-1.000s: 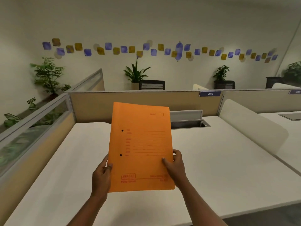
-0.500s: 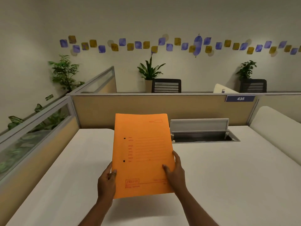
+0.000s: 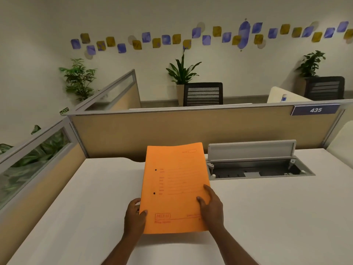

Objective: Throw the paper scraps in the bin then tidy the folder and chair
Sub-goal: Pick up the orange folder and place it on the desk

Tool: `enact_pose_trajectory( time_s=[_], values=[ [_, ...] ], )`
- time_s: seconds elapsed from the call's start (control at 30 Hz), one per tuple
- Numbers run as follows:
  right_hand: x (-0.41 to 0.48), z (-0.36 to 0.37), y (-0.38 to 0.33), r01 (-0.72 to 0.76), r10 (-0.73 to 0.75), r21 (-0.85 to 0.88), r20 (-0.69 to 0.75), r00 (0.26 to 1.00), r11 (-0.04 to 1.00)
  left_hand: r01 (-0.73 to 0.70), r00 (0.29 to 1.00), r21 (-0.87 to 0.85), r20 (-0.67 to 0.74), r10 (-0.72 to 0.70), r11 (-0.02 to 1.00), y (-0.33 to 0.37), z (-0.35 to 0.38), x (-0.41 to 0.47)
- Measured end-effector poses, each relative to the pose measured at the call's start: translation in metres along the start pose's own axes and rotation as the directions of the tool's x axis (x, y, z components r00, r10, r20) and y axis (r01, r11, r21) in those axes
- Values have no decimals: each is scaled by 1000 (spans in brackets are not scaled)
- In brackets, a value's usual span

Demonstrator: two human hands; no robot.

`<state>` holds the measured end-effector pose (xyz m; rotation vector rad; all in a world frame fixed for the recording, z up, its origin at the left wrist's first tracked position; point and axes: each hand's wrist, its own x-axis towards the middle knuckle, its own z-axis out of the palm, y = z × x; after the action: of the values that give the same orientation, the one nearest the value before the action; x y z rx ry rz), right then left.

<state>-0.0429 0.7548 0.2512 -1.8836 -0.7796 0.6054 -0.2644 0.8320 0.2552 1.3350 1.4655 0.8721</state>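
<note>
I see an open-plan office: tan fabric cubicle partitions (image 3: 191,131), a blue "435" desk number plate (image 3: 315,109), black mesh-backed chairs (image 3: 202,94), probably shared workstations.

The desk (image 3: 267,217) is white and smooth, with a beige partition (image 3: 191,129) along its far edge and a glazed one (image 3: 38,159) along the left; a cable tray (image 3: 256,170) is sunk into the top near the far edge, its grey lid (image 3: 252,151) standing open; whether the folder (image 3: 175,188) touches the desk cannot be told.
</note>
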Motion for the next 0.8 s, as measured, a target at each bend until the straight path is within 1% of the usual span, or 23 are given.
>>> enact_pose_trajectory(
  time_s=[0.27, 0.43, 0.6, 0.67, 0.8],
  values=[
    [54, 22, 10, -41, 42, -33, 24, 999, 999, 2, 1000, 104, -9, -1, 995, -3, 21, 46],
    [77, 37, 15, -52, 54, -57, 25, 998, 997, -23, 999, 172, -17, 27, 985, -6, 29, 67],
    [89, 45, 23, -78, 80, -116, 12, 997, 990, -18, 1000, 232, -1, 18, 973, -12, 35, 78],
    [91, 48, 27, -96, 98, -141, 9, 995, 985, -43, 999, 284, 10, 42, 958, -14, 37, 79],
    [94, 50, 34, -98, 103, -230, 8, 995, 968, -74, 996, 384, -24, 90, 920, -19, 41, 78]
  ],
)
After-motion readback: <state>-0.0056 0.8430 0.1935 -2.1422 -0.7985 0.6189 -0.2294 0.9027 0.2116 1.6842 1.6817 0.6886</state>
